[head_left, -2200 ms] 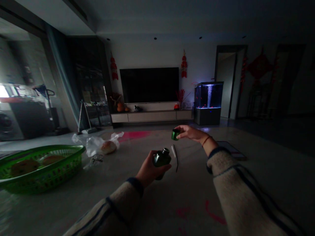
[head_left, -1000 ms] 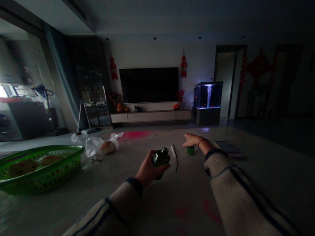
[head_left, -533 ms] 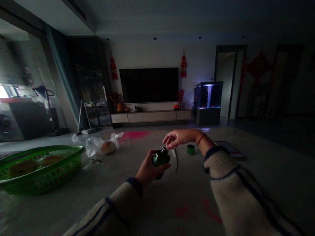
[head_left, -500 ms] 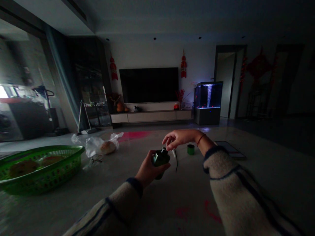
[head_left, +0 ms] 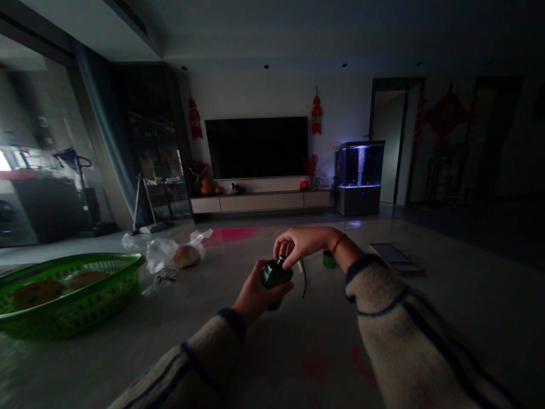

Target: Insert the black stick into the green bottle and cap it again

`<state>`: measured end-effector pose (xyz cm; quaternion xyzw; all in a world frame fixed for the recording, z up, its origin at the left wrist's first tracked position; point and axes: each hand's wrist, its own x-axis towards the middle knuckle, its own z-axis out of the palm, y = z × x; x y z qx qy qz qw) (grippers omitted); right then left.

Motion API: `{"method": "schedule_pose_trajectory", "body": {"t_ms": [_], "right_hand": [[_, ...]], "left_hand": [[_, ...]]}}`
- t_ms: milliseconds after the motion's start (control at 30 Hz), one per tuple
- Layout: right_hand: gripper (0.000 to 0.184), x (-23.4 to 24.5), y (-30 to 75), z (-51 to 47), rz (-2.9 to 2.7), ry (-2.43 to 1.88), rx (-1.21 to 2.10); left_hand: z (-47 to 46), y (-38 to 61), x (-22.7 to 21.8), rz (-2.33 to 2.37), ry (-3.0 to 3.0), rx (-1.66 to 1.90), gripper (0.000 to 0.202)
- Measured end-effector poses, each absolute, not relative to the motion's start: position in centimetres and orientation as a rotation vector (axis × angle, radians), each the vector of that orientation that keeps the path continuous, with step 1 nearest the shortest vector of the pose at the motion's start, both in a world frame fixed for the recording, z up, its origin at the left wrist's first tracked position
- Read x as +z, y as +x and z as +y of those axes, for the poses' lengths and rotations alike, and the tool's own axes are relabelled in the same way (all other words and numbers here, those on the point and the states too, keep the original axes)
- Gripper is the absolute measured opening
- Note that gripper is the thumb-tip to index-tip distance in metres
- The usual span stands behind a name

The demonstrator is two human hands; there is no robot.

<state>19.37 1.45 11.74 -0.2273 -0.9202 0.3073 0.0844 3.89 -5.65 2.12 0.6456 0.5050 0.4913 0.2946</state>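
My left hand (head_left: 255, 292) is wrapped round a dark green bottle (head_left: 277, 275), which is held up in front of me and tilted slightly. My right hand (head_left: 304, 243) reaches over from the right, thumb and fingers closed round the bottle's narrow neck; anything small between those fingertips is hidden. Just right of the bottle lies a thin dark strip (head_left: 304, 284) with a pale upper end. Beyond it stands a short green cylinder like a cap (head_left: 328, 259), close behind my right wrist.
At left is a green plastic basket (head_left: 85, 318) holding round brownish things. Beside it lie a clear plastic bag (head_left: 159, 254), a round bread-like lump (head_left: 185, 256) and eyeglasses (head_left: 166, 276). A flat phone or tablet (head_left: 395, 257) lies at right. A lit fish tank (head_left: 360, 170) stands behind.
My right hand has moved slightly down and left, its fingers now closing round the bottle's neck. My left hand still holds the bottle in nearly the same place.
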Motion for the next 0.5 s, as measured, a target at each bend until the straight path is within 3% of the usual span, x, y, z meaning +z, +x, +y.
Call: {"method": "schedule_pose_trajectory", "body": {"t_ms": [500], "right_hand": [[0.025,12.17,19.18,0.67,-2.756,-0.692,0.761]], "left_hand": [[-5.59,4.02,2.33,1.289,1.670,1.277,0.055]]}}
